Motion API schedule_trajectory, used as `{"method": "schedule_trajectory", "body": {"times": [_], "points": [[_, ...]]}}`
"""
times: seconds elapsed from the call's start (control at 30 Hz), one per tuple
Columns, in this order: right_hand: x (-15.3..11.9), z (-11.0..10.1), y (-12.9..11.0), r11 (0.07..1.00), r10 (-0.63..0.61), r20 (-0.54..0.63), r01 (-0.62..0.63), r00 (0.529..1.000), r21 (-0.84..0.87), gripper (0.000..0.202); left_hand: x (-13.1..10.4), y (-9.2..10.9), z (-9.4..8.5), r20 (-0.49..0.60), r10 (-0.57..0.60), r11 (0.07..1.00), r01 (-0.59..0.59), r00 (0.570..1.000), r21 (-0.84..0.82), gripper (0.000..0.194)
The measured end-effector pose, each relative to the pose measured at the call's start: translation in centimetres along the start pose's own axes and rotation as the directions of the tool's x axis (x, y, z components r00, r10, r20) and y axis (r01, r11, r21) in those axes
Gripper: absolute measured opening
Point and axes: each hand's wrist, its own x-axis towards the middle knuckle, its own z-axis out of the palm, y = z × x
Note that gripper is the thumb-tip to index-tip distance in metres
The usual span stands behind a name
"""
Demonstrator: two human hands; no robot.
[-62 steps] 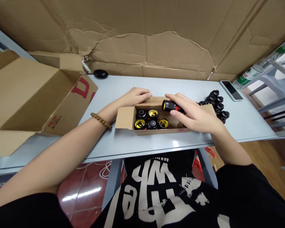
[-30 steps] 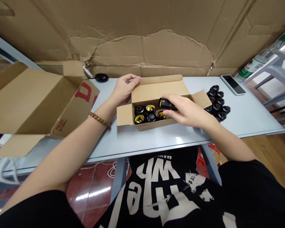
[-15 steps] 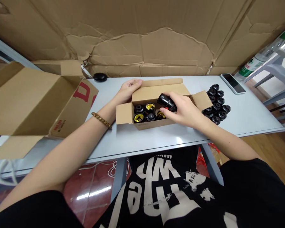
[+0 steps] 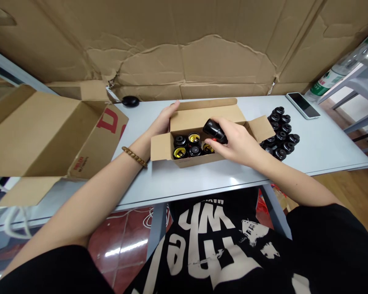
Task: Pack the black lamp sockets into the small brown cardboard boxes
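Note:
A small open cardboard box (image 4: 199,162) sits near the middle of the table. Several black flashlights (image 4: 195,150) stand in its left part, some with yellow-lined ends up, others with black ends up. My right hand (image 4: 236,141) is closed around another black flashlight (image 4: 214,130), tilted over the right part of the box; a bit of red shows by the thumb. That hand hides much of the box's right side. At the back left corner, my left hand (image 4: 165,118) holds the box by its raised lid, its fingers partly hidden behind the cardboard.
More black flashlights (image 4: 280,136) stand grouped right of the box. A phone (image 4: 303,105) and a plastic bottle (image 4: 326,83) are at the back right. A larger open carton (image 4: 92,143) stands left, near a black mouse (image 4: 130,101). Cardboard (image 4: 227,61) walls the back.
My left hand has shifted slightly down along the lid, its thumb less spread over the edge. The right hand keeps the flashlight in nearly the same place. The view has shifted slightly.

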Motion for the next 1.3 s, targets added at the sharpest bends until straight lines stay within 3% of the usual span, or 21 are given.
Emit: {"method": "schedule_trajectory", "body": {"times": [0.1, 0.2, 0.33, 0.63, 0.8, 1.03, 1.3], "points": [[-0.1, -0.3, -0.1, 1.000, -0.003, 0.004, 0.004, 1.000, -0.005, 0.048, -0.8, 0.8, 0.3, 0.070, -0.137, 0.986, 0.143, 0.988, -0.085, 0.067], [-0.1, -0.6, -0.3, 1.000, 0.000, 0.090, 0.002, 0.996, -0.017, 0.046, -0.8, 0.8, 0.1, 0.078, -0.178, 0.978, 0.185, 0.981, -0.095, 0.062], [-0.1, -0.9, -0.4, 1.000, 0.014, 0.173, -0.012, 0.985, -0.011, 0.046, -0.1, 0.2, -0.6, 0.073, -0.157, 0.986, 0.160, 0.985, -0.048, 0.052], [-0.1, -0.6, -0.2, 1.000, -0.008, 0.112, 0.010, 0.994, -0.023, 0.042, 1.3, -0.6, -0.9, -0.047, -0.047, 0.993, 0.052, 0.998, 0.104, 0.045], [-0.2, -0.7, -0.4, 1.000, -0.001, 0.110, 0.004, 0.994, -0.029, 0.043, 1.4, -1.1, -0.9, -0.089, -0.053, 0.997, 0.058, 0.995, 0.060, 0.045], [-0.1, -0.7, -0.5, 0.999, 0.018, -0.003, -0.018, 1.000, 0.029, 0.037, 1.3, -1.3, -0.9, -0.142, -0.013, 0.999, 0.018, 0.990, 0.038, 0.053], [0.1, -1.9, -0.6, 0.989, 0.072, 0.021, -0.074, 0.997, 0.131, 0.049, 1.4, -1.4, -0.9, -0.137, -0.041, 0.999, 0.042, 0.990, 0.002, 0.046]]}}
